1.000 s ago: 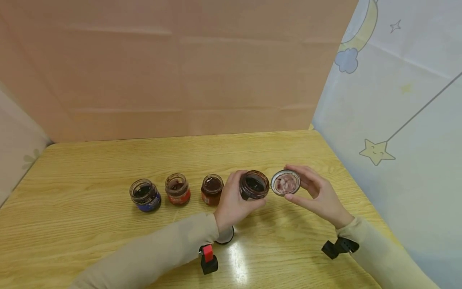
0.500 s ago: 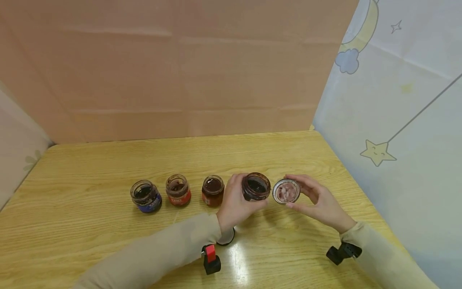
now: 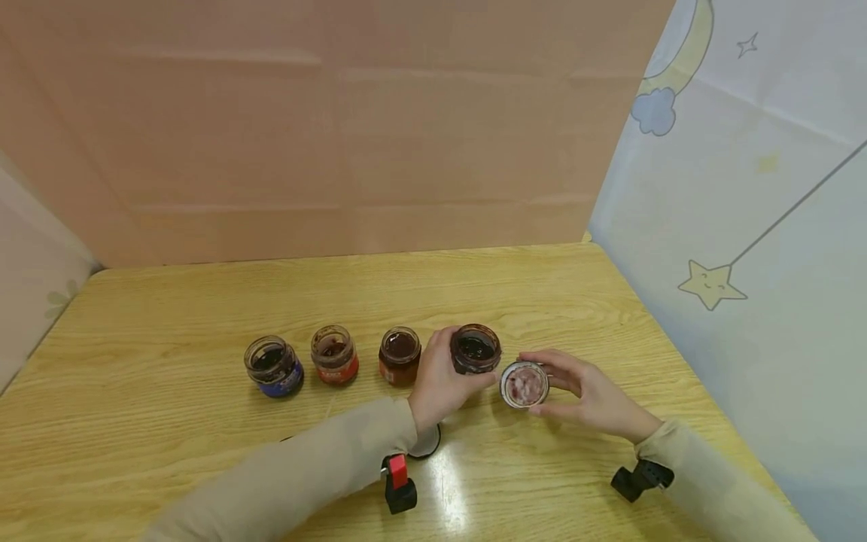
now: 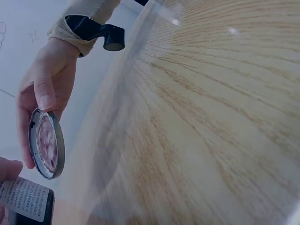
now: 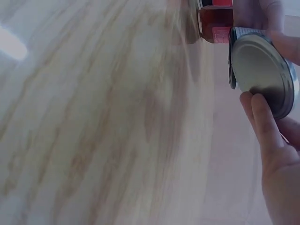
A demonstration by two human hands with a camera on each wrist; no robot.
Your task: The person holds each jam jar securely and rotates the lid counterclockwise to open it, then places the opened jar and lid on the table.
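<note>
My left hand [image 3: 440, 380] grips an open glass jar [image 3: 476, 349] of dark jam round its side. The jar's mouth faces up, and a white printed label [image 4: 26, 199] shows on it in the left wrist view. In my right hand [image 3: 589, 395], a round metal lid [image 3: 524, 385] is held by its rim between thumb and fingers. Pinkish residue coats the lid's inner face, which is turned toward the head camera. Its plain silvery outer face appears in the right wrist view. The lid is just right of and nearer than the jar.
Left of the held jar stand three open jars in a row: one with red-brown contents [image 3: 400, 356], one with a red label [image 3: 335, 356], one with a blue label [image 3: 274, 366]. Another lid [image 3: 425, 442] lies on the wooden table [image 3: 203, 301], partly under the left sleeve.
My right hand has brought the lid down and a little left, toward the table's near side. The jar in my left hand has shifted only slightly.
</note>
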